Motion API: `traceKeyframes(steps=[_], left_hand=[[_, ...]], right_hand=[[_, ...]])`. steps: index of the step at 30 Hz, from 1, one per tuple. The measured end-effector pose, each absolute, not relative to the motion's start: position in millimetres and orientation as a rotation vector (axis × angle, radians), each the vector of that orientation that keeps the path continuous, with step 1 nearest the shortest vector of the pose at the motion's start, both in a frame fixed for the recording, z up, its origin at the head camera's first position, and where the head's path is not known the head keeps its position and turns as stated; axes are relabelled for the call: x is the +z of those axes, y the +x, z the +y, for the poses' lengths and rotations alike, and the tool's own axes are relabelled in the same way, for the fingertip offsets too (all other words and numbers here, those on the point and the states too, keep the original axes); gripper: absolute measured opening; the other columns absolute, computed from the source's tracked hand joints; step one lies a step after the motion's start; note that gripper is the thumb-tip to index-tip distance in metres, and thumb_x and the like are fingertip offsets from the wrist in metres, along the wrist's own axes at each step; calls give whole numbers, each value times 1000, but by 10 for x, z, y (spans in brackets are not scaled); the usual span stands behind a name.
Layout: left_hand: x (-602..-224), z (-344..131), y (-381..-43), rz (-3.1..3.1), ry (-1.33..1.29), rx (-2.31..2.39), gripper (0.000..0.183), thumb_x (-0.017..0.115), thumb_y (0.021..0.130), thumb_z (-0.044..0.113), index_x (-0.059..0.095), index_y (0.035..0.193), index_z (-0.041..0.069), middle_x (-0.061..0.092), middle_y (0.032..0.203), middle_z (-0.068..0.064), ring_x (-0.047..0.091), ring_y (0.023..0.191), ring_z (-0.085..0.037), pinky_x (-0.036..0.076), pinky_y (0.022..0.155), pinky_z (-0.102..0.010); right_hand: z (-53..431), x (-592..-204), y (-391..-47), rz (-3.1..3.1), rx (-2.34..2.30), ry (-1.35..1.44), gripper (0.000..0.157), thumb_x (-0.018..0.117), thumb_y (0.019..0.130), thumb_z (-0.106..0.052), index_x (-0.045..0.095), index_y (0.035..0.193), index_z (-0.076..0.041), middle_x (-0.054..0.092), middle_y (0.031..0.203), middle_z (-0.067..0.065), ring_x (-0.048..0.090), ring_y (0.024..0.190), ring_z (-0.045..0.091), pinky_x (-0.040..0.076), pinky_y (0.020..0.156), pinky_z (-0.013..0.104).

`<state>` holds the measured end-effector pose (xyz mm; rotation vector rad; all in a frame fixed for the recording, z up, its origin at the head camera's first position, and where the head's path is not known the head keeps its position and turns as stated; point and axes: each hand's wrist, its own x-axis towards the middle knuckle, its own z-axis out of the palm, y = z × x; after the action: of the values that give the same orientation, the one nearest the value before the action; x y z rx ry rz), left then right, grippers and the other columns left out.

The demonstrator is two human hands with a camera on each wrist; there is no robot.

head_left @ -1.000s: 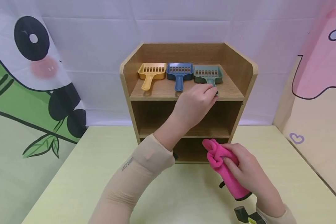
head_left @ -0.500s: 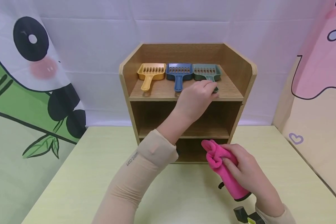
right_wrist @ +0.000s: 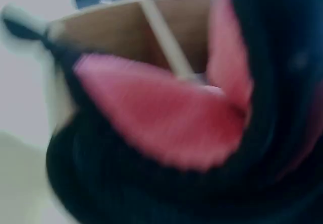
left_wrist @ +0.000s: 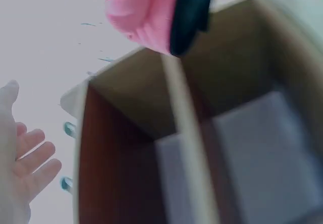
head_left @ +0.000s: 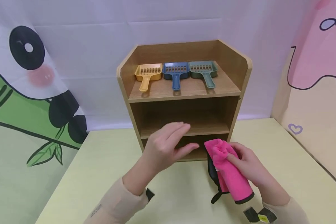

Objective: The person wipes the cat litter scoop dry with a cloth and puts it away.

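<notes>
My left hand [head_left: 165,146] is in front of the lower shelves, fingers extended and thumb apart, holding nothing. The left wrist view shows its fingers [left_wrist: 38,163] spread. In my right hand [head_left: 247,165] a pink cloth with black edging [head_left: 235,177] is bunched, the thumb pressing into its folds; a black loop dangles from it. Blurred, the cloth [right_wrist: 166,113] fills much of the right wrist view. On the shelf unit's top lie a yellow slotted litter scoop [head_left: 147,73], a blue one [head_left: 176,73] and a green one [head_left: 205,71], handles toward me.
The wooden shelf unit [head_left: 184,96] stands at the back of the pale yellow table [head_left: 109,161]. A white curtain [head_left: 100,46] hangs behind it. Cartoon-painted panels flank the table on both sides.
My left hand has let go of the green scoop's handle and moved down and left, its fingers straightening. In my right hand the pink cloth has turned, showing more of its black edge.
</notes>
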<state>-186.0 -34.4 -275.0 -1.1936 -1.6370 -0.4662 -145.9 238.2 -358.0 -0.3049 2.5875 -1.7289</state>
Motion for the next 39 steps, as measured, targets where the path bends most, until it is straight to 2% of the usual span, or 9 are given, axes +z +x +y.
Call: traceKeyframes(steps=[6,11,14,17,20,24,28,34,39], left_hand=[[-3359,-882,-1862,-1940,-1095,-338,45,64,87,44,69,99,1,72,85,-8,69,75,-18,56,61,-26],[-3684,-1170,-1815,-2282,-970,-245,39,70,81,40,69,97,4,72,85,-5,69,73,-17,54,54,-27],[-3787,-1249,-1787,-2505,-883,-261,36,68,84,39,69,97,6,73,87,-4,69,74,-17,55,58,-29],[-3857,-1306,-1799,-2673,-792,-293,36,65,86,40,69,98,6,73,91,-4,68,77,-18,55,63,-32],[-3908,-1361,-1850,-2785,-719,-313,39,63,88,42,70,100,6,72,93,-5,68,80,-19,56,66,-34],[-3943,-1463,-1913,-2882,-627,-340,43,62,88,45,68,105,6,71,95,-6,68,83,-20,56,69,-37],[-3969,-1611,-1937,-2929,-539,-377,47,61,88,46,67,110,5,71,101,-7,68,86,-21,55,73,-39],[-3975,-1868,-1969,-2946,-421,-384,48,60,89,42,65,112,1,70,102,-13,68,88,-26,54,77,-44],[-3961,-2027,-2036,-2925,-314,-396,56,57,92,44,58,123,-3,63,118,-22,61,106,-37,51,86,-51]], right_hand=[[2625,-4060,-1623,1947,-1775,28,69,51,97,-31,19,144,7,53,117,15,59,98,19,55,84,35],[2742,-4282,-1607,2155,-1578,165,64,52,97,-30,28,140,9,52,120,22,58,95,21,55,80,36],[2776,-4230,-1577,2378,-1428,179,62,48,98,-35,30,140,7,51,123,28,60,93,23,56,74,36],[2758,-4135,-1534,2521,-1317,182,70,47,96,-45,27,143,3,46,129,30,60,99,30,57,73,37],[2721,-4084,-1490,2633,-1177,155,84,58,87,-53,25,143,1,45,129,30,57,101,34,57,70,37],[2748,-4101,-1461,2768,-1022,78,85,73,79,-43,32,138,2,53,116,24,57,89,26,55,64,33],[2926,-4171,-1461,2780,-1021,51,73,72,82,-30,36,136,4,57,107,19,56,82,21,54,63,31],[3191,-4296,-1509,2799,-830,33,74,71,83,-31,35,135,7,59,92,12,54,73,17,50,61,29],[3263,-4277,-1535,2859,-656,11,75,71,82,-37,39,132,8,59,87,10,53,71,17,47,58,30]])
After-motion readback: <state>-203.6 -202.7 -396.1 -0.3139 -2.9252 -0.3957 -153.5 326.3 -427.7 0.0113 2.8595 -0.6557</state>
